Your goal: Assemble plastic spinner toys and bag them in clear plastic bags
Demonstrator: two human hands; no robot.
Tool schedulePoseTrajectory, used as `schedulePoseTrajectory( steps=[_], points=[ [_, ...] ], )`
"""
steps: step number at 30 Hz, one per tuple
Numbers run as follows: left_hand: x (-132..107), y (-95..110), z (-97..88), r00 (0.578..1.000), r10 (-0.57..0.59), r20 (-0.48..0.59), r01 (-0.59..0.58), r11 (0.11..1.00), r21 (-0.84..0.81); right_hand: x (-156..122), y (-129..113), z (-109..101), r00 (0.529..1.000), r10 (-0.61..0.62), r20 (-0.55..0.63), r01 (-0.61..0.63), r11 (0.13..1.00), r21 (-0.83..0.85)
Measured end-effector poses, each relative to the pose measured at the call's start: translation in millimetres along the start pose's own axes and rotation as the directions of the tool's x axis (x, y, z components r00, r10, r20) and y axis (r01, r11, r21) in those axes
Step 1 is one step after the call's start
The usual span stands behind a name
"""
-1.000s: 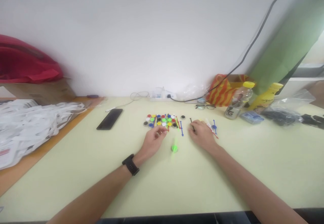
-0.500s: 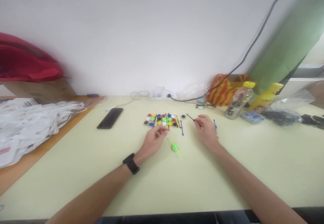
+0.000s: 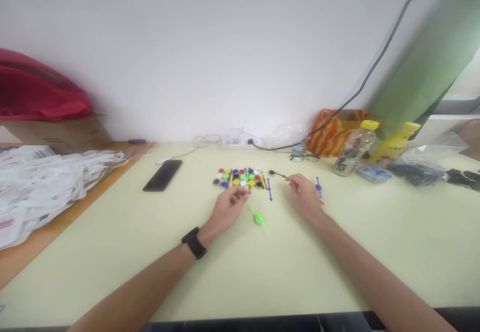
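Observation:
My right hand [image 3: 303, 192] pinches one end of a thin black arrow [image 3: 279, 174]. The arrow's other end points left, close to a black round disc [image 3: 271, 172] on the table. My left hand [image 3: 231, 204] rests with curled fingers at the front edge of several coloured discs [image 3: 243, 177]; what its fingertips hold, if anything, is hidden. Right of that hand lies a bright green spinner [image 3: 258, 219], its arrow blurred. A blue arrow [image 3: 269, 189] lies between my hands. Beyond my right hand are another blue arrow [image 3: 318, 187] and a bit of red.
A black phone [image 3: 162, 175] lies on the left, by white straps [image 3: 63, 182]. A power strip [image 3: 240, 142] and glasses [image 3: 304, 157] sit near the wall. Bottles [image 3: 354, 149], a striped bag [image 3: 326, 134] and plastic packets [image 3: 416, 169] stand at the right.
My right hand has lowered the black arrow slightly, bringing its far end near the black disc. My left hand stays in place.

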State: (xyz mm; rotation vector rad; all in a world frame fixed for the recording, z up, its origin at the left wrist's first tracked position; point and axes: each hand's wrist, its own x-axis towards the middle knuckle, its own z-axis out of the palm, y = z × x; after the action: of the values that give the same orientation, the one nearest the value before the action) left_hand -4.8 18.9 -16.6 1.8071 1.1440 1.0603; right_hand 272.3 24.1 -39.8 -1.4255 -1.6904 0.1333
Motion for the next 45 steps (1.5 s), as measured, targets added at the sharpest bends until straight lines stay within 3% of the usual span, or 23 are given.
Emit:
schedulePoseTrajectory(
  steps=[25, 37, 42, 45],
  points=[
    [0.4, -0.8, 0.2, 0.999, -0.037, 0.012, 0.037, 0.999, 0.000, 0.3, 2.0, 3.2, 0.993, -0.066, 0.102, 0.075, 0.993, -0.087],
    [-0.6, -3.3, 1.0, 1.000, -0.014, 0.022, 0.014, 1.000, 0.007, 5.6, -9.2, -37.0, 0.996, -0.054, 0.064, 0.065, 0.983, -0.172],
    [-0.9, -2.3, 0.9, 1.000, -0.010, 0.022, 0.010, 1.000, 0.011, 5.9, -9.8, -54.9, 0.986, -0.022, 0.162, 0.046, 0.989, -0.142],
    [-1.4, -0.5, 0.3, 0.999, -0.004, 0.044, 0.003, 1.000, 0.018, 5.1, -14.7, -58.9, 0.959, -0.004, 0.283, 0.020, 0.998, -0.054]
  ],
)
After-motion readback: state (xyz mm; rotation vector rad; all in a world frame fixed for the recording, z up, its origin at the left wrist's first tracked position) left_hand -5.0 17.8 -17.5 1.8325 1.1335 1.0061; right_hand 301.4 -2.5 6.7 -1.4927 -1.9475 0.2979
